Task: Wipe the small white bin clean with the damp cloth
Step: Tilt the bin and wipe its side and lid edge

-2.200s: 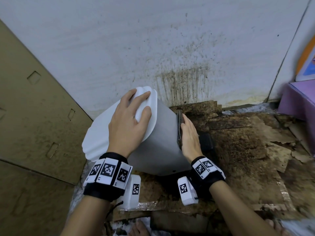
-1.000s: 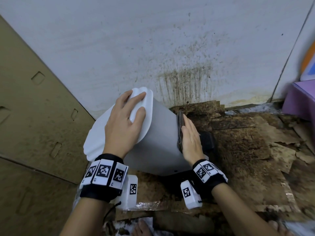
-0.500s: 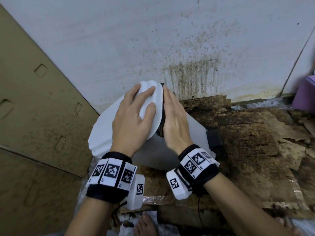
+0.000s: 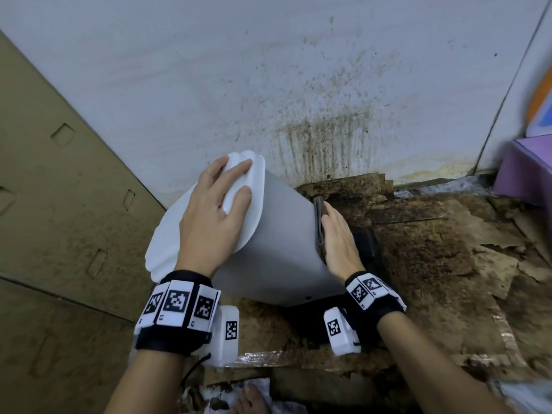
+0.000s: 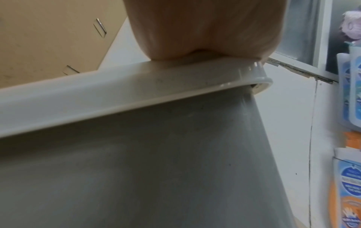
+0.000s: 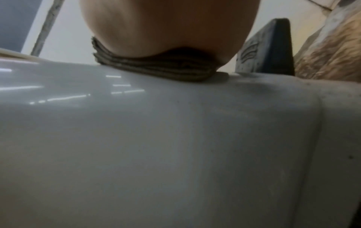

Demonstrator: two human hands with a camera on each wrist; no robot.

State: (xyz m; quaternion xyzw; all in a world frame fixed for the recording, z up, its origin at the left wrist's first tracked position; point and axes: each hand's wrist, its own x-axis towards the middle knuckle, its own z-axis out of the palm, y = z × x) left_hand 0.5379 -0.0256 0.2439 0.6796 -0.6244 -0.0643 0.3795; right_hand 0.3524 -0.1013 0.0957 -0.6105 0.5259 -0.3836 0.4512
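The small white bin [image 4: 277, 249] stands tilted toward the left on the floor, its white lid [image 4: 167, 243] facing up-left. My left hand [image 4: 215, 216] lies flat on the lid with fingers spread, steadying it. My right hand [image 4: 337, 237] presses a folded grey cloth [image 4: 319, 228] flat against the bin's right side wall with straight fingers. In the right wrist view the cloth [image 6: 156, 71] is sandwiched between my palm and the bin wall [image 6: 156, 146]. In the left wrist view my palm rests on the lid rim [image 5: 136, 86] above the grey bin body [image 5: 136, 169].
A stained white wall [image 4: 298, 85] rises right behind the bin. Brown cardboard [image 4: 59, 204] leans at the left. Dirty, torn cardboard [image 4: 433, 249] covers the floor at the right, with a black pedal [image 4: 366, 243] beside the bin and a purple box [image 4: 528, 171] at the far right.
Half a second ago my right hand pressed the cloth on the bin's upper face beside the lid; it has slid down to the right side wall. The left hand stays on the lid.
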